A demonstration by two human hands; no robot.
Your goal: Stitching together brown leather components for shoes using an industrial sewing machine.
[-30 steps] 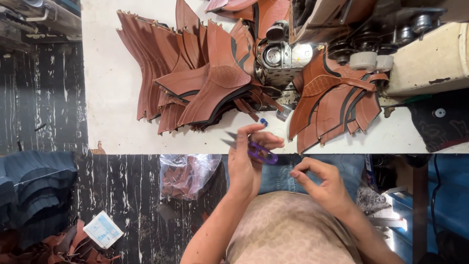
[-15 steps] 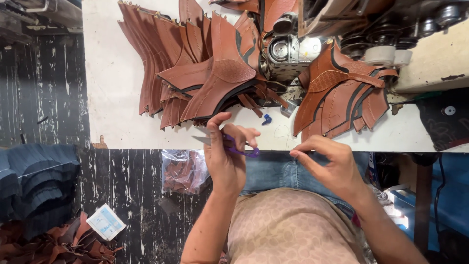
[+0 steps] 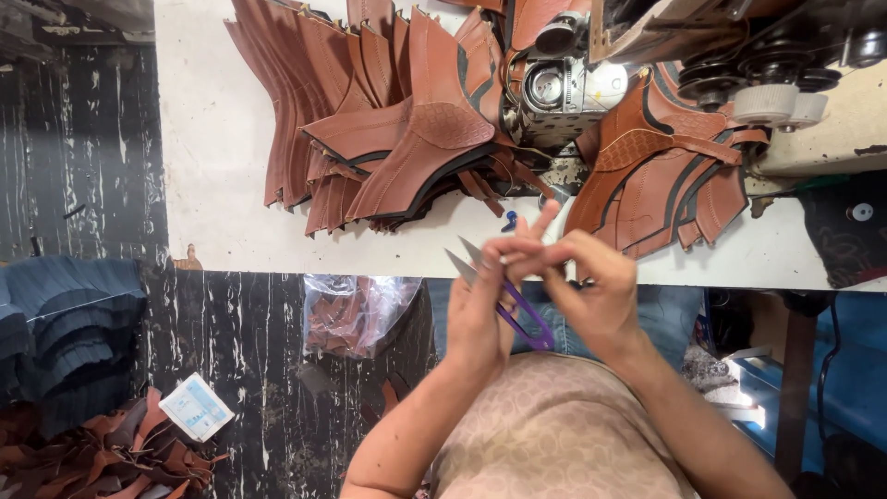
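My left hand [image 3: 482, 310] holds a pair of small purple-handled thread snips [image 3: 514, 310], whose metal blades stick out to the upper left. My right hand [image 3: 591, 291] is close against it, and its fingertips meet the left fingers just above the snips, pinching something too small to make out. Both hands hover over my lap at the near edge of the white work table [image 3: 212, 166]. Beyond them lie brown leather cut pieces [image 3: 407, 139] fanned in a stack, with a second brown leather bundle [image 3: 661, 180] to the right.
A sewing machine [image 3: 568, 88] stands on the table between the two leather stacks. A clear plastic bag [image 3: 356, 314] of scraps hangs below the table edge. Leather offcuts [image 3: 111, 457], a small white packet [image 3: 196, 407] and stacked dark blue material [image 3: 60, 328] lie on the floor at left.
Both hands have come together and risen toward the table edge. The right hand now touches the left fingers, and the snips have turned so the blades point up and left.
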